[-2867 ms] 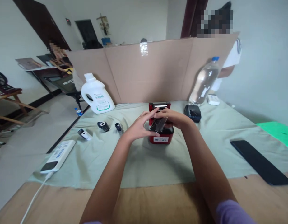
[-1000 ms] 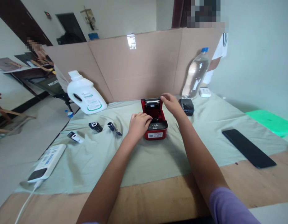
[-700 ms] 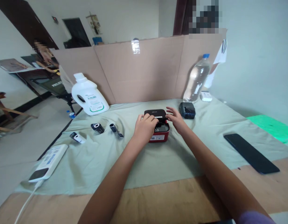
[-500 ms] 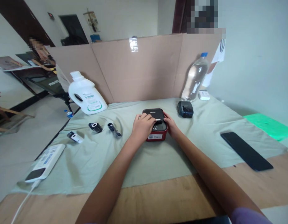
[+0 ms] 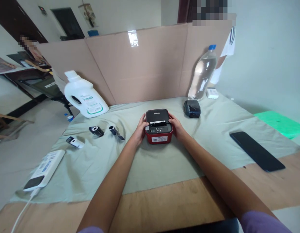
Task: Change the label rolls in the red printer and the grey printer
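Observation:
A small label printer (image 5: 158, 132) with a black top and red base sits on the green cloth in front of me. Its lid is down, and a strip of white paper shows at the slot across the top. My left hand (image 5: 141, 131) grips its left side, thumb near the top edge. On the opposite side, my right hand (image 5: 176, 127) has its thumb at the lid's edge and its other fingers partly hidden behind the body. To the left lie a black-wrapped roll (image 5: 96, 131), a partly unrolled dark roll (image 5: 116, 132) and a small white-and-black device (image 5: 75, 142).
A white jug (image 5: 85, 97) and a clear water bottle (image 5: 202, 76) stand by the cardboard screen (image 5: 142, 71). A dark boxy device (image 5: 192, 108) is near the bottle, a black phone (image 5: 257, 150) at right, a white power strip (image 5: 45, 170) at left. A person stands behind the screen.
My left hand has moved off the printer's top to its left side, uncovering the lid, which now lies flatter. My right hand stays at the right side. The view has shifted slightly.

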A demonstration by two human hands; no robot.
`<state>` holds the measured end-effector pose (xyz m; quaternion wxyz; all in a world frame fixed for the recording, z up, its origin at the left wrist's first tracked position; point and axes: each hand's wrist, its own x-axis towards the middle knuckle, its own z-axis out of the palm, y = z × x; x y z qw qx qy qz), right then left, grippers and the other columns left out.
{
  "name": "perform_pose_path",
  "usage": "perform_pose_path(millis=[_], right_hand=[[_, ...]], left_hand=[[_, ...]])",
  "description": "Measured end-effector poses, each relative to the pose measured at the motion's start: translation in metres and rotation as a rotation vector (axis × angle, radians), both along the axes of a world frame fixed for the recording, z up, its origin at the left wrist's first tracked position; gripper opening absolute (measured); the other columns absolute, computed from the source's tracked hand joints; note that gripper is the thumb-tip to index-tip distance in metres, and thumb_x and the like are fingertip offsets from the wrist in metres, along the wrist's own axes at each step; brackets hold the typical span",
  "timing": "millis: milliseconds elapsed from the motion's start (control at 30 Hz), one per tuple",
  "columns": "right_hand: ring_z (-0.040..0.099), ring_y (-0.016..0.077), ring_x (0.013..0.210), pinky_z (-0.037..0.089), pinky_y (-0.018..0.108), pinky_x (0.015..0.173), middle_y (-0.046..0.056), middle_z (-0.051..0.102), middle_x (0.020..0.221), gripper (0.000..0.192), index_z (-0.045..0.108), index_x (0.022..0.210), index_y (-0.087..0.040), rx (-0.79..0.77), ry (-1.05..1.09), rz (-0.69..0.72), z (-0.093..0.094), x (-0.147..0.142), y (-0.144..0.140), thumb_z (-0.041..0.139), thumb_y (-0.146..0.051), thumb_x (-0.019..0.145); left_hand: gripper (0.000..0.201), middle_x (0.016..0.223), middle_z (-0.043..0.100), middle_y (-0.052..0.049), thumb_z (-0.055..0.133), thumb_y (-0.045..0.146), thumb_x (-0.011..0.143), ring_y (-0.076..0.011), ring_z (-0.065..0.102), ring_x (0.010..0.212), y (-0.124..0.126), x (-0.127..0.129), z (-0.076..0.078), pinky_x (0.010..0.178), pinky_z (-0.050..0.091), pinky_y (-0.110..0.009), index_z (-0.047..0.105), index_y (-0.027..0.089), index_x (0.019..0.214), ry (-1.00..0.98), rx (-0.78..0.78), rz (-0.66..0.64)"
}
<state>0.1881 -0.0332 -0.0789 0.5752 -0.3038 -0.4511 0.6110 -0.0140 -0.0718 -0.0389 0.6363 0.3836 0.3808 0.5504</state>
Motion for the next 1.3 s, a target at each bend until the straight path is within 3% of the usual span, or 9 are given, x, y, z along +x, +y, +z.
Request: perform_pose_path(millis=[133,400,533,800,1100,1300], right_hand=[[0.062,0.028,0.122,0.049,0.044,0.107,0.003,0.068,0.132,0.055,0.064,0.127,-0.027,0.01,-0.007,-0.032,0.004,-0.003,-0.003,0.066,-0.032,0.072],[0.053,0.027,0.136,0.039,0.046,0.118,0.001,0.067,0.135,0.052,0.063,0.13,-0.028,0.04,0.062,-0.015,0.007,-0.007,-0.016,0.068,-0.045,0.081],[0.056,0.0263,0.134,0.037,0.045,0.119,0.0,0.067,0.137,0.05,0.064,0.129,-0.03,0.039,0.092,-0.008,0.007,-0.007,-0.017,0.068,-0.05,0.083],[0.053,0.0291,0.136,0.04,0.046,0.116,0.0,0.062,0.143,0.056,0.063,0.127,-0.03,-0.021,0.067,0.026,0.014,-0.003,-0.015,0.072,-0.042,0.074],[0.055,0.0297,0.133,0.045,0.047,0.112,0.002,0.06,0.144,0.061,0.058,0.136,-0.03,0.033,-0.028,-0.009,0.01,-0.005,-0.012,0.067,-0.044,0.077],[0.041,0.0307,0.147,0.035,0.051,0.12,0.003,0.049,0.156,0.064,0.052,0.146,-0.03,0.175,-0.235,-0.015,0.003,0.014,-0.038,0.063,-0.057,0.089]], left_hand=[[0.076,0.147,0.058,-0.003,0.067,0.022,0.072,-0.0276,0.058,0.128,-0.001,0.001,-0.001,0.103,0.052,-0.036,0.051,0.026,0.146,-0.022,0.071,-0.006],[0.074,0.148,0.058,-0.003,0.072,0.029,0.075,-0.0293,0.052,0.137,-0.005,0.001,0.0,0.112,0.046,-0.041,0.052,0.028,0.146,-0.071,0.052,-0.017],[0.069,0.15,0.057,-0.003,0.073,0.037,0.079,-0.0295,0.048,0.141,-0.006,0.0,0.001,0.116,0.042,-0.042,0.054,0.028,0.145,-0.074,0.025,-0.015],[0.074,0.154,0.051,0.0,0.071,0.026,0.074,-0.0284,0.048,0.14,-0.005,-0.003,0.002,0.116,0.042,-0.041,0.051,0.029,0.146,-0.068,0.02,-0.055],[0.075,0.148,0.057,-0.003,0.069,0.024,0.072,-0.027,0.059,0.128,-0.003,-0.003,0.001,0.102,0.053,-0.037,0.051,0.03,0.145,-0.009,0.0,0.002],[0.053,0.131,0.07,-0.006,0.074,0.031,0.077,-0.0276,0.065,0.119,-0.018,-0.002,0.005,0.102,0.051,-0.039,0.068,0.024,0.13,0.123,-0.085,0.127]])
